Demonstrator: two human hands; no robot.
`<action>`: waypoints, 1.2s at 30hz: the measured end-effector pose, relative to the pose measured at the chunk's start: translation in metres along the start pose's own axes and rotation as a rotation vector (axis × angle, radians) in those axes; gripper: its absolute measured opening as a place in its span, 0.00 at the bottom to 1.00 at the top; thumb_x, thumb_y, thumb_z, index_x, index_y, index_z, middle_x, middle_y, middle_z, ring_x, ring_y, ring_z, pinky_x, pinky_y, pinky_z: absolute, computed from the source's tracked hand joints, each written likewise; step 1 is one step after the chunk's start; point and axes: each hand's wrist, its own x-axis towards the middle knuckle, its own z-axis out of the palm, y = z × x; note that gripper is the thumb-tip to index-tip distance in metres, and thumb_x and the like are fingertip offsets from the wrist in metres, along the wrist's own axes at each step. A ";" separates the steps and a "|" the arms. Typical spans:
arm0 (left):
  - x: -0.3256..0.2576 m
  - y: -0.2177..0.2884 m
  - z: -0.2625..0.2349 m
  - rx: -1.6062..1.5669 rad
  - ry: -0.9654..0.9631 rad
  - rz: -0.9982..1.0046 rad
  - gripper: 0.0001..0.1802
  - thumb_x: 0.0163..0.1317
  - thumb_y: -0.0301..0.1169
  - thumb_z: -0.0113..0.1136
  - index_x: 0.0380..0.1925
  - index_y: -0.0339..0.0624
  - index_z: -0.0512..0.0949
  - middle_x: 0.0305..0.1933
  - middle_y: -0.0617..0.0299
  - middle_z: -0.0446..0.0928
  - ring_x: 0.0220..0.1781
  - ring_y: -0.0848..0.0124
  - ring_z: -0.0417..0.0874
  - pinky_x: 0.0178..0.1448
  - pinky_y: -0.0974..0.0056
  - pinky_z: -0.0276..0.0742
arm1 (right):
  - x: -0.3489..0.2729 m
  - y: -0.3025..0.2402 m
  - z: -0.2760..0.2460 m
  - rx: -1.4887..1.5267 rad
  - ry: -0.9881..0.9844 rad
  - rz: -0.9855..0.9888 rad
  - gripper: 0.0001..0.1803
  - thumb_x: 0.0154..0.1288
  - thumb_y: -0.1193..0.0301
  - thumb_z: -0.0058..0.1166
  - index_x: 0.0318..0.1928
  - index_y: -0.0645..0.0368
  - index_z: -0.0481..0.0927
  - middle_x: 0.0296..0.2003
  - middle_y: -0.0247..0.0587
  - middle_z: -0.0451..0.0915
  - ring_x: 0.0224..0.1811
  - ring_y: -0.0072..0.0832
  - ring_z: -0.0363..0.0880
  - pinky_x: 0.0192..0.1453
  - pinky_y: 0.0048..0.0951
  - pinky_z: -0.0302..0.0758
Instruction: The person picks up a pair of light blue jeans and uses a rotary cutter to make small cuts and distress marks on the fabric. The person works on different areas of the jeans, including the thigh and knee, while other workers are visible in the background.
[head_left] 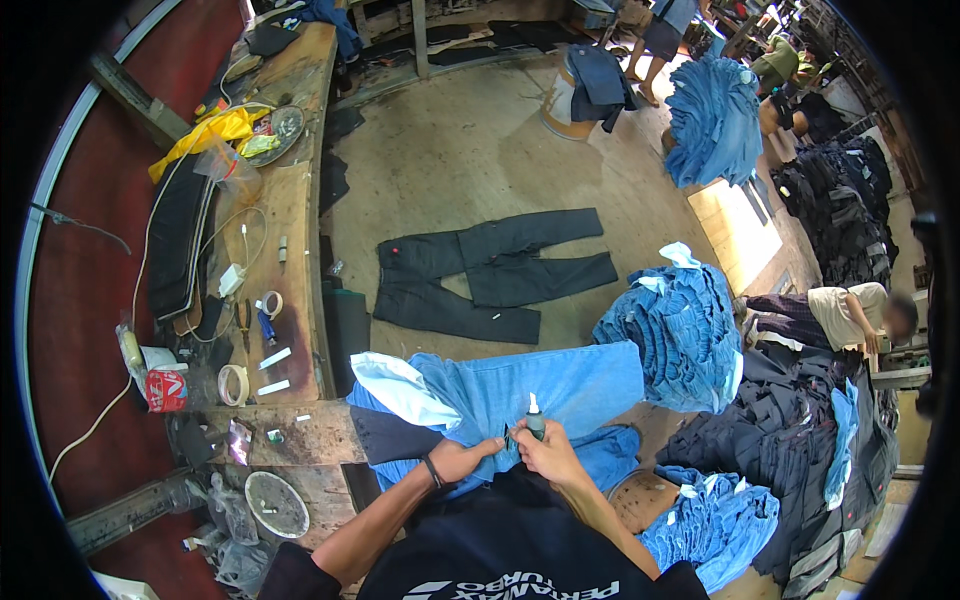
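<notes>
The person holds a pair of light blue jeans (520, 385) draped over the near end of the wooden surface (300, 250), just in front of the body. The left hand (465, 458) is closed on a fold of the denim, pinching it taut. The right hand (545, 450) is wrapped around a small dark bottle with a white nozzle (534, 415), which stands upright, tip pointing up and away, its base just beside the cloth.

The jeans lie with their long axis running left to right, the pale inner lining (400, 385) turned out at the left end and the rest reaching right toward a tall stack of light blue jeans (680, 335). That stack, and another blue heap (715, 515) near right, suggest many pairs are handled in turn; which are finished I cannot tell. A dark pair of trousers (490, 270) lies spread flat on the floor farther off. The work on this pair looks to be midway, the cloth gripped and the bottle at it
</notes>
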 end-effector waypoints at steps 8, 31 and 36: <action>0.002 0.002 0.003 0.008 0.050 -0.008 0.21 0.73 0.36 0.68 0.58 0.33 0.84 0.56 0.57 0.87 0.57 0.67 0.86 0.67 0.59 0.80 | -0.002 -0.007 -0.003 0.041 0.019 0.066 0.06 0.75 0.70 0.58 0.40 0.58 0.81 0.24 0.26 0.72 0.20 0.14 0.66 0.20 0.21 0.60; -0.003 0.008 0.007 0.024 0.035 0.058 0.20 0.73 0.34 0.68 0.59 0.33 0.83 0.58 0.57 0.87 0.59 0.67 0.85 0.68 0.58 0.79 | 0.002 0.013 -0.001 0.007 0.013 -0.088 0.08 0.76 0.69 0.56 0.38 0.58 0.81 0.25 0.26 0.74 0.23 0.15 0.69 0.26 0.22 0.66; -0.003 0.007 0.005 0.006 0.010 0.048 0.20 0.74 0.34 0.67 0.60 0.33 0.83 0.58 0.57 0.87 0.59 0.67 0.85 0.68 0.59 0.79 | -0.004 0.000 -0.002 -0.015 -0.005 -0.005 0.08 0.76 0.69 0.57 0.38 0.59 0.81 0.25 0.27 0.74 0.22 0.15 0.68 0.26 0.22 0.66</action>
